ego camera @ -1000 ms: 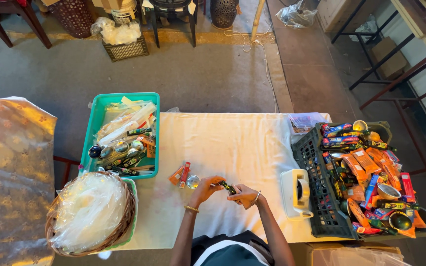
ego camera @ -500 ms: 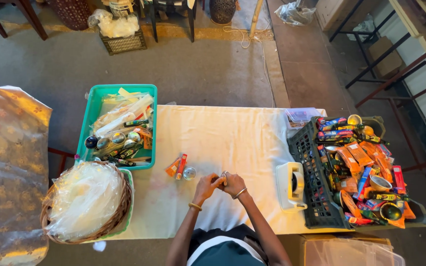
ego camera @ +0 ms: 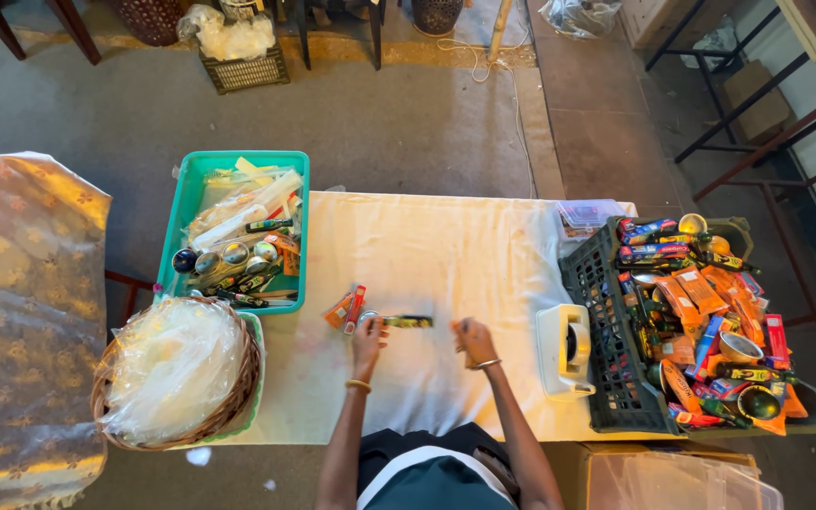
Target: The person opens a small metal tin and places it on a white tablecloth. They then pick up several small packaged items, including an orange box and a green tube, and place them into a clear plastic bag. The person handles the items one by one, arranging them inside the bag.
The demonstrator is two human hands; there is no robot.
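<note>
Fingers of the left hand [ego camera: 368, 338] pinch one end of a thin dark stick packet [ego camera: 408, 322], which lies level on the white cloth [ego camera: 427, 255] at centre frame, pointing toward the right hand [ego camera: 473, 340]. That hand rests apart from the packet, fingers curled loosely; whether they grip anything cannot be told. Each wrist carries one bangle.

Just left of the left hand sit two small orange-red packets [ego camera: 346, 308], touching each other. Upper left of them is one green tray [ego camera: 238, 227] filled with plastic bags, dark sticks and three shiny round bowls in a row. Below it, at the lower left, one wicker basket [ego camera: 177, 373] holds crumpled clear plastic.

Right of the right hand stands one white tape dispenser [ego camera: 567, 349], close against one dark crate [ego camera: 616, 368] crammed with orange and red packets, too many to count, plus small metal bowls. One small clear box [ego camera: 589, 215] sits above the crate at the table's far edge. Nothing lies between the two hands except bare cloth.

At far left, a gold patterned cloth [ego camera: 21, 321] covers another surface.
</note>
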